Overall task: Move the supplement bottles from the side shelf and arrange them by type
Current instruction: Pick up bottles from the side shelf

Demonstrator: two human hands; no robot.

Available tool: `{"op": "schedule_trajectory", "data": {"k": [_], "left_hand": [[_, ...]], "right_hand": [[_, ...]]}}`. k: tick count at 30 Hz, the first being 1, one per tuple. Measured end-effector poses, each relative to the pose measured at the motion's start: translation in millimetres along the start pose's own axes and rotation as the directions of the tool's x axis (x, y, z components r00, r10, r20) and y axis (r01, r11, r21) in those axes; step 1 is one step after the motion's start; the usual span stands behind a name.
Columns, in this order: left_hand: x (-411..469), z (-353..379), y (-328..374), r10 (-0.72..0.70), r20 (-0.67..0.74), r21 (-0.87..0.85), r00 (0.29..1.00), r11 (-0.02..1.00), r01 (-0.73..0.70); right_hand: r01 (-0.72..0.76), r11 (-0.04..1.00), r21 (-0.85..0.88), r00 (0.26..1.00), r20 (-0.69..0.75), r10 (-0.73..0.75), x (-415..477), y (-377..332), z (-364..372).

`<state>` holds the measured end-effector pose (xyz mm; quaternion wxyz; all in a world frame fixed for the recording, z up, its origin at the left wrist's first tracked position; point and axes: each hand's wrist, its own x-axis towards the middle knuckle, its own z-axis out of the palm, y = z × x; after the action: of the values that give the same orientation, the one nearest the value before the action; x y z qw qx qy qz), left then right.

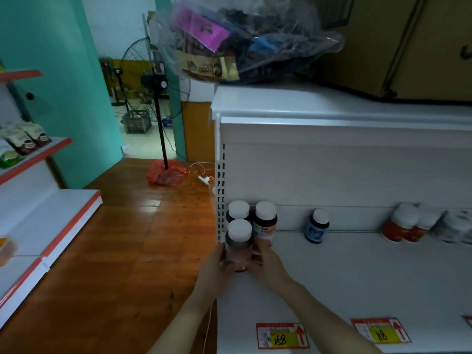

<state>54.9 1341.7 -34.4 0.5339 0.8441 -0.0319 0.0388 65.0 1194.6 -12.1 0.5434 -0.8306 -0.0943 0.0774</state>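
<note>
Both hands are on the same bottle at the far left end of the white shelf (357, 277). The left hand (217, 264) wraps the left side of the front dark bottle (238, 245), and the right hand (265, 261) presses in from the right, fingers curled round it. So it's gripped from both sides, though the bottle's base is mostly buried behind fingers and I can't tell if it's sitting on the shelf or lifted a hair.

Right behind it are two more white-capped dark bottles, the back-left bottle (238, 210) and the back-right bottle (265, 221), packed tight in the corner against the slotted upright (221, 187). The back-left one is mostly hidden by the front one, only cap and shoulder showing. Labels have an orange-ish patch but the print is too blurry to read.

Further right, standing alone against the back panel, there's a blue-label bottle (317, 227). Well past that is a cluster of red-label bottles (403, 226), then some pale bottles (457, 226) that get cut off by the right edge, so no idea how many.

Two price tags on the front lip: a left price tag (282, 335) reading 258 and a right price tag (381, 330) reading 88. A third is barely clipped in at the edge.

On top of the unit sits a clear plastic bag (242, 39) stuffed with packets, pretty smeared.
</note>
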Motion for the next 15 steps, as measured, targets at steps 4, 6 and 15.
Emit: {"op": "schedule_trajectory", "data": {"k": [4, 6, 15], "left_hand": [[2.3, 1.3, -0.1, 0.012, 0.003, -0.014, 1.000, 1.000, -0.012], [2.3, 1.0, 0.7, 0.018, 0.004, -0.013, 1.000, 1.000, -0.018], [0.0, 0.4, 6.5, 0.004, 0.002, 0.033, 1.000, 0.999, -0.004]], "right_hand": [[0.004, 1.000, -0.017, 1.000, 0.010, -0.004, 1.9, 2.4, -1.3], [0.011, 1.000, -0.016, 1.000, 0.014, -0.011, 2.4, 3.1, -1.3], [-0.025, 0.999, -0.028, 1.000, 0.016, 0.026, 2.0, 8.0, -2.4]]}}
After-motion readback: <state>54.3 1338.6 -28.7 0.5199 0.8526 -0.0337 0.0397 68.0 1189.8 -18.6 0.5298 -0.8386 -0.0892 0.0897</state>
